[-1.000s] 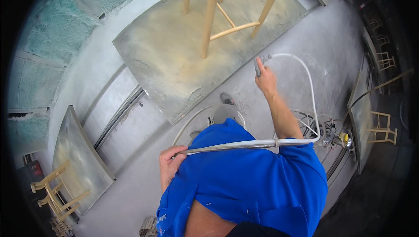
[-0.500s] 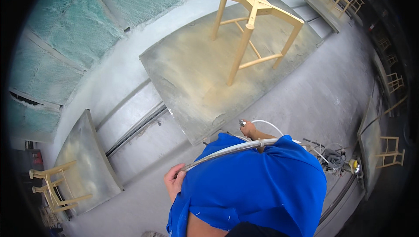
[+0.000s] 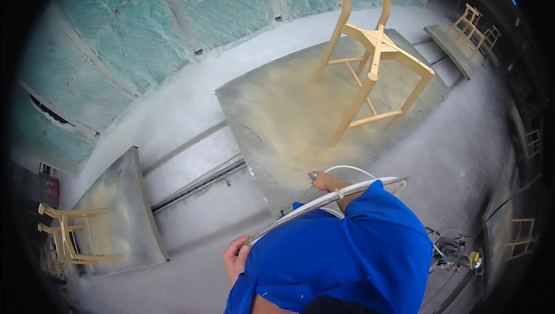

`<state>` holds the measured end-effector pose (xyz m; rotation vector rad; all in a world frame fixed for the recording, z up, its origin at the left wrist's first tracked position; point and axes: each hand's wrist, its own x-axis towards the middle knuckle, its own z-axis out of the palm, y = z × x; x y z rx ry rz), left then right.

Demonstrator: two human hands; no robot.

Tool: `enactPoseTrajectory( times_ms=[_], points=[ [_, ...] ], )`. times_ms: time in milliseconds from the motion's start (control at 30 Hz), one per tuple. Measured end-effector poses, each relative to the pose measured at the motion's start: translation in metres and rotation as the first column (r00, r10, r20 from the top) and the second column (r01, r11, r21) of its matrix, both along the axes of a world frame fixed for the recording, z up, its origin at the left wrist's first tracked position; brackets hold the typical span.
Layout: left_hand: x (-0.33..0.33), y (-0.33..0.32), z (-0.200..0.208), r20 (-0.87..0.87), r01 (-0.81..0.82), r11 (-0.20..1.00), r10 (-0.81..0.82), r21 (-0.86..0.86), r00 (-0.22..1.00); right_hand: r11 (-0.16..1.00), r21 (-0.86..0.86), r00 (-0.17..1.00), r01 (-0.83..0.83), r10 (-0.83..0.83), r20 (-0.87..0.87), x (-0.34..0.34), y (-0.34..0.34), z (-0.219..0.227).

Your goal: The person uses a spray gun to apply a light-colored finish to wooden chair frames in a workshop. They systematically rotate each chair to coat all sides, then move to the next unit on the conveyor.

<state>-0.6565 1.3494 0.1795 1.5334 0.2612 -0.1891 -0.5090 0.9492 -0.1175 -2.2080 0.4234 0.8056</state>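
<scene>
The left hand (image 3: 236, 256) has its grip clamped on the lower end of a rod (image 3: 398, 180), which slants beside a white hose (image 3: 315, 203) across the blue top. The right hand (image 3: 324, 181) is closed around a small metal tool (image 3: 313, 176), seen against the platform (image 3: 263, 123) near its front edge. A pale wooden chair frame (image 3: 378, 45) stands upright toward the platform's far right. Grey floor (image 3: 448, 158) stretches along the right edge; a wide gap separates the left platform (image 3: 124, 215).
</scene>
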Motion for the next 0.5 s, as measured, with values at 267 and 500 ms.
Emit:
enactPoseTrajectory(
  times_ms=[267, 500],
  points=[
    [-0.066, 0.135, -0.018, 0.184, -0.124, 0.992, 0.117, 0.031, 0.976, 0.967, -0.183, 0.984, -0.175, 0.174, -0.022, -0.038, 0.116, -0.067],
    [-0.125, 0.225, -0.017, 0.060, -0.192, 0.980, 0.195, -0.056, 0.979, 0.988, 0.063, 0.987, -0.143, 0.138, 0.087, -0.061, 0.246, -0.029]
  ],
)
